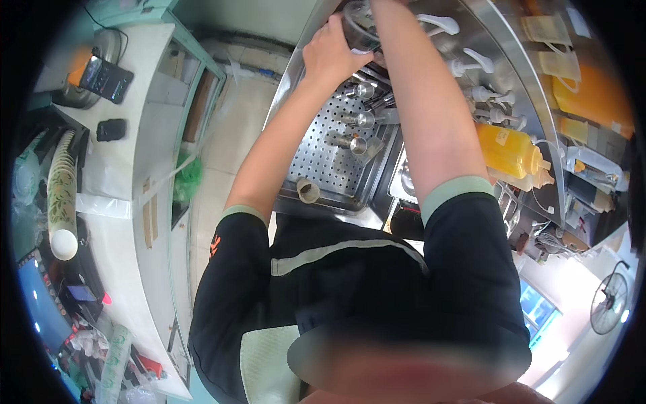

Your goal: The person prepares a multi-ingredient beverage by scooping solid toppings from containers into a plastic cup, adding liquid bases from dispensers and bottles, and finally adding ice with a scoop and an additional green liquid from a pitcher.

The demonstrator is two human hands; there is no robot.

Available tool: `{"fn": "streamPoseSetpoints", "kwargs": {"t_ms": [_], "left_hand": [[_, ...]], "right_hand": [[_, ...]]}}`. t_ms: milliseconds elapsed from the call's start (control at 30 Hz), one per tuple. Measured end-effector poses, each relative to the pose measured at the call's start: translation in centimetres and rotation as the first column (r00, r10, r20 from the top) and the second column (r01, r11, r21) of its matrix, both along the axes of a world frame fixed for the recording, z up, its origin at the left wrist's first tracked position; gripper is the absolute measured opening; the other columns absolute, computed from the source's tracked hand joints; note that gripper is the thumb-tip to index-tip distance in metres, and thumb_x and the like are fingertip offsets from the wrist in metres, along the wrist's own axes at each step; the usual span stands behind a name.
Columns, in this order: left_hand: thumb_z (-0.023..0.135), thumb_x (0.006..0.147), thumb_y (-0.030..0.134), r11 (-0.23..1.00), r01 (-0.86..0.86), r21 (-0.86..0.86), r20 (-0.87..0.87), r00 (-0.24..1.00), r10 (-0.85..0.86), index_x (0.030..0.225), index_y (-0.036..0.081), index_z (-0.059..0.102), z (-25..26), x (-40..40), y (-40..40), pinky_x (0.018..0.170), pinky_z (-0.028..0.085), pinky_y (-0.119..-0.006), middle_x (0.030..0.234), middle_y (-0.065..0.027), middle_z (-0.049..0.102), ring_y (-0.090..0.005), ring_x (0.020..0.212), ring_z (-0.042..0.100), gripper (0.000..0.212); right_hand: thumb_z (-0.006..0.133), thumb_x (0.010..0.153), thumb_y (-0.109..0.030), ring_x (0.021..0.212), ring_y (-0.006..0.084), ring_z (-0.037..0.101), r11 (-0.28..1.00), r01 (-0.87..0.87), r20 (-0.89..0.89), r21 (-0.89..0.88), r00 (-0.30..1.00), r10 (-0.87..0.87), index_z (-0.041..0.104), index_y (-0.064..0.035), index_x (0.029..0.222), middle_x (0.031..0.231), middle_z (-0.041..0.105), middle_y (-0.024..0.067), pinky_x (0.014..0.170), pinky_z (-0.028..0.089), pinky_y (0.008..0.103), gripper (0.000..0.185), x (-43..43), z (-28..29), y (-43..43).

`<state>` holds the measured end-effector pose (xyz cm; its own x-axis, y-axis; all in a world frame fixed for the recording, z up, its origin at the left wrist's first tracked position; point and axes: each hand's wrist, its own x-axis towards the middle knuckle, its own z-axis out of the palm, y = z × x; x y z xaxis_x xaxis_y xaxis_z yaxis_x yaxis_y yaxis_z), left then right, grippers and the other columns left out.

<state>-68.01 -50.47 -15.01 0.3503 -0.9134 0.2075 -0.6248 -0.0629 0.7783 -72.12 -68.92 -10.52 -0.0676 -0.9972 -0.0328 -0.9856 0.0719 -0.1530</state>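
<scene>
At the top of the picture, my left hand [333, 55] grips the side of a clear plastic container [360, 24], its thumb at the near rim. My right forearm [424, 101] reaches over to the same container; the hand itself is mostly cut off by the upper edge, so its grip is hidden. Below my arms, a perforated steel drain tray [323, 161] holds several metal jiggers [364, 120], lying on their sides. A small clear cup [372, 150] lies beside them. Near the tray's front edge is a pale cup [308, 191] with a dark inside.
White pump dispensers [472, 63] and yellow squeeze bottles [507, 150] line the right side. On the left, a white counter [108, 171] carries a phone [107, 78], a black case [111, 130] and a long stack of paper cups [61, 202]. A green bag [186, 177] hangs beside that counter.
</scene>
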Motion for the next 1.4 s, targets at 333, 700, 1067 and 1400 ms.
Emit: {"fn": "streamPoseSetpoints", "kwargs": {"t_ms": [333, 700, 1067, 1400], "left_hand": [[0.082, 0.057, 0.041, 0.996, 0.092, -0.01, 0.054, 0.994, -0.091, 0.125, 0.006, 0.04, 0.7, -0.6, 0.4, 0.082, 0.049, -0.042, 0.105, -0.0175, 0.063, -0.0332, 0.099, 0.061, 0.088], [0.08, 0.06, 0.034, 0.987, 0.143, -0.074, -0.003, 0.99, -0.144, 0.127, 0.007, 0.045, 2.7, -0.8, 0.4, 0.087, 0.048, -0.044, 0.111, -0.0209, 0.059, -0.0362, 0.103, 0.058, 0.08], [0.079, 0.052, 0.03, 0.968, 0.186, -0.17, 0.085, 0.981, -0.174, 0.123, 0.007, 0.05, 2.5, -1.4, -0.4, 0.088, 0.045, -0.046, 0.108, -0.022, 0.06, -0.0396, 0.1, 0.055, 0.08], [0.08, 0.049, 0.029, 0.943, 0.204, -0.262, 0.081, 0.979, -0.189, 0.121, 0.007, 0.05, 1.4, -1.6, -2.0, 0.084, 0.045, -0.048, 0.101, -0.0209, 0.062, -0.0403, 0.097, 0.057, 0.082]], "right_hand": [[0.038, 0.092, -0.032, 0.125, 0.0354, 0.044, 0.95, -0.243, -0.046, -0.198, 0.97, 0.238, 0.052, -0.0078, 0.128, 0.138, 0.044, 0.0194, 0.103, 0.037, 0.0401, 0.046, -6.7, 7.0, 4.6], [0.037, 0.093, -0.04, 0.126, 0.0365, 0.042, 0.98, -0.15, -0.011, 0.132, 0.988, 0.153, 0.038, -0.0095, 0.139, 0.14, 0.041, 0.0202, 0.105, 0.035, 0.0398, 0.056, -11.3, 5.2, 3.3], [0.032, 0.092, -0.038, 0.132, 0.0325, 0.036, 0.968, -0.209, 0.131, -0.137, 0.965, 0.227, 0.044, -0.0079, 0.135, 0.145, 0.035, 0.018, 0.11, 0.027, 0.0406, 0.054, -12.2, 3.5, 2.1], [0.026, 0.095, -0.039, 0.137, 0.0322, 0.029, 0.915, -0.387, 0.033, -0.111, 0.919, 0.393, 0.04, -0.0074, 0.138, 0.145, 0.034, 0.0197, 0.112, 0.02, 0.0415, 0.055, -11.6, 4.2, 2.1]]}}
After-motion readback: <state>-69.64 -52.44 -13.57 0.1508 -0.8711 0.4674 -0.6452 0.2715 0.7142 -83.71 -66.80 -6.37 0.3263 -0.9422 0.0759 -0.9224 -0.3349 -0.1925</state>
